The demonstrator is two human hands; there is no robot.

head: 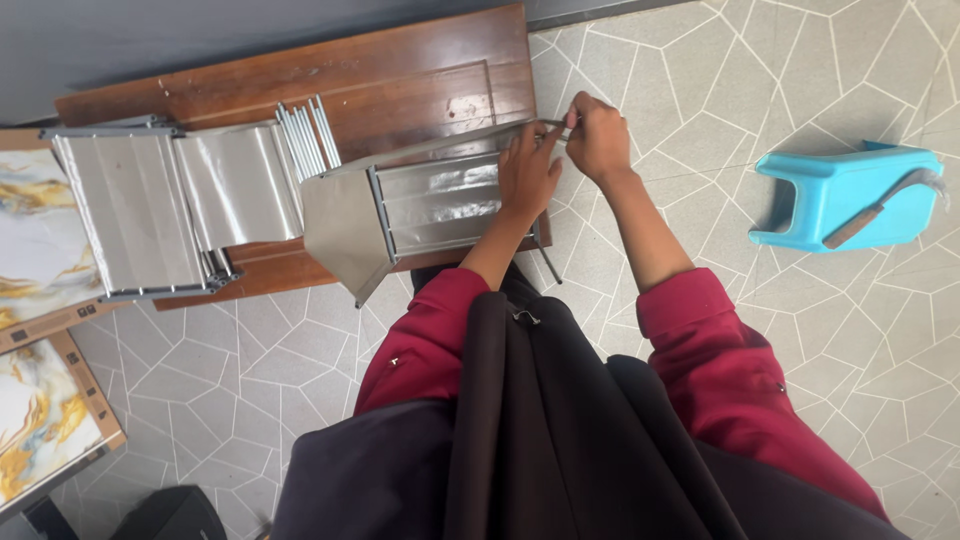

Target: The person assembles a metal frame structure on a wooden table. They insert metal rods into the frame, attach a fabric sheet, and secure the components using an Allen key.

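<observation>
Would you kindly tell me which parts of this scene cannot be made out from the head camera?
- Head view: what the right hand pinches at the metal frame is hidden by its fingers.
- The frame's near corner under the left hand is covered by the palm.
- The marbled panels are cut off by the left edge.
- The tool on the blue stool is too small to identify.

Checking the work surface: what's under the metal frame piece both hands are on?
The metal frame piece lies on a brown wooden board set on the tiled floor. The left hand covers its right end; the board beneath the sheet metal is hidden.
</observation>
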